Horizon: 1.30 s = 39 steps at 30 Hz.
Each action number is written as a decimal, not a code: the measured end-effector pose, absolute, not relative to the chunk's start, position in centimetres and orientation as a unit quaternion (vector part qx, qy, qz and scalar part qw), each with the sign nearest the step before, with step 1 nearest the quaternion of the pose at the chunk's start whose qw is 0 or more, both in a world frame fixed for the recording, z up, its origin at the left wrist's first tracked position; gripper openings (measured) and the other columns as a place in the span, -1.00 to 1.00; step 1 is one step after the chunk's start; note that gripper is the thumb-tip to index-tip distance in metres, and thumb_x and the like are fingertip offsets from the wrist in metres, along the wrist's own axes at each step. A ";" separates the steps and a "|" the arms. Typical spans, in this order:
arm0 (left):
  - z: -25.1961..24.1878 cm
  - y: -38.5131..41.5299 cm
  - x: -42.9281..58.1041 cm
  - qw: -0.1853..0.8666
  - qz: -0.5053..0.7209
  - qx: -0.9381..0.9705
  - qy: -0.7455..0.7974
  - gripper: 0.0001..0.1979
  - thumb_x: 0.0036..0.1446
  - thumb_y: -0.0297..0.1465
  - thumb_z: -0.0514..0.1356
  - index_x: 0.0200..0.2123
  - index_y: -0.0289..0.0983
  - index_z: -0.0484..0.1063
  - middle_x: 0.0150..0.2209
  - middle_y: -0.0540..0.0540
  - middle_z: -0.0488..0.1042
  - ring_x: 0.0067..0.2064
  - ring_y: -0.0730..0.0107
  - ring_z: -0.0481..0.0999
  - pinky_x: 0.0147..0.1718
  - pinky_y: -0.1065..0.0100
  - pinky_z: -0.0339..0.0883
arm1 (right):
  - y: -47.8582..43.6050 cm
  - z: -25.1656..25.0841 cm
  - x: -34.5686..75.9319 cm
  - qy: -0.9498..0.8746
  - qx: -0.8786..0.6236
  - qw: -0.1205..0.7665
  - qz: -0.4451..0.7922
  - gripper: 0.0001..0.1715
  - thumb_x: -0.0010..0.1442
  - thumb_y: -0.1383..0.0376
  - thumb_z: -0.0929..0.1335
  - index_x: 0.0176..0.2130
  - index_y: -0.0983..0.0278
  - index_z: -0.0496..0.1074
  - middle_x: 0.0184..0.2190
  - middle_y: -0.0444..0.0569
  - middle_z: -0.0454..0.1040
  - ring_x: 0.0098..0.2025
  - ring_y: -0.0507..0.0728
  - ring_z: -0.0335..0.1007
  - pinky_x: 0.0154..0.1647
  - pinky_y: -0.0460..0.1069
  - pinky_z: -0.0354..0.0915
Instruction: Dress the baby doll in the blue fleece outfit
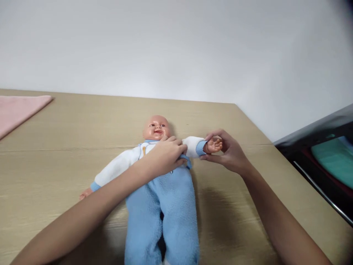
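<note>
A pale wall [165, 48] rises behind a wood-grained table [68, 121]. On the table in front of me, the doll [157, 127] lies face up, its head toward the wall, dressed in a white-sleeved top and fuzzy blue trousers [176, 206]. My left hand [168, 154] rests across its chest, fingers curled; I can't tell whether they pinch any fabric. My right hand [230, 152] grips the blue cuff [201, 148] of the outstretched sleeve between thumb and fingers. Farther out, a pink cloth [19, 112] lies at the left, and a black-framed object [303, 158] stands beyond the table's right edge.
</note>
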<state>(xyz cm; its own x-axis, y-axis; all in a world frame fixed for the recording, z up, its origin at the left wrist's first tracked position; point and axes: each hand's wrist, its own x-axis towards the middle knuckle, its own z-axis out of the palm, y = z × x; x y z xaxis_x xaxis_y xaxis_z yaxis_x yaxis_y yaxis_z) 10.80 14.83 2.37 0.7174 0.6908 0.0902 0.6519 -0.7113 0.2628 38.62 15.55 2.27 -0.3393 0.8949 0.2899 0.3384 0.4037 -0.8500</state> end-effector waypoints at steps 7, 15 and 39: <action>2.1 15.3 8.6 0.128 0.236 0.942 0.200 -0.67 0.66 -0.17 0.06 0.05 -0.22 0.55 -0.05 -0.14 0.64 -0.07 0.16 0.61 -0.06 0.17 0.34 | 16.5 2.1 36.3 -0.785 -0.382 0.369 0.319 -0.42 0.12 0.13 0.71 -0.02 0.13 0.47 -0.33 -0.17 0.56 -0.30 0.14 0.55 -0.23 0.02 0.49; 1.4 14.8 9.0 0.092 0.332 0.933 0.105 -0.79 0.63 -0.28 0.16 -0.04 -0.20 0.58 -0.24 -0.06 0.66 -0.22 0.28 0.58 -0.18 0.17 0.27 | 14.3 -0.6 31.8 -0.853 -0.290 0.359 0.245 -0.74 0.29 0.38 0.50 -0.08 0.17 0.43 -0.12 -0.01 0.48 -0.10 0.20 0.48 -0.11 0.06 0.43; 0.4 15.9 9.2 0.282 0.285 0.830 0.388 -0.79 0.51 -0.21 0.15 -0.14 -0.22 0.40 -0.18 -0.12 0.47 -0.14 0.12 0.48 -0.10 0.11 0.33 | 13.0 -7.6 30.6 -0.372 -0.477 0.536 0.589 -0.69 0.14 0.10 0.60 -0.20 0.11 0.51 -0.30 -0.18 0.57 -0.26 0.08 0.50 -0.20 -0.05 0.45</action>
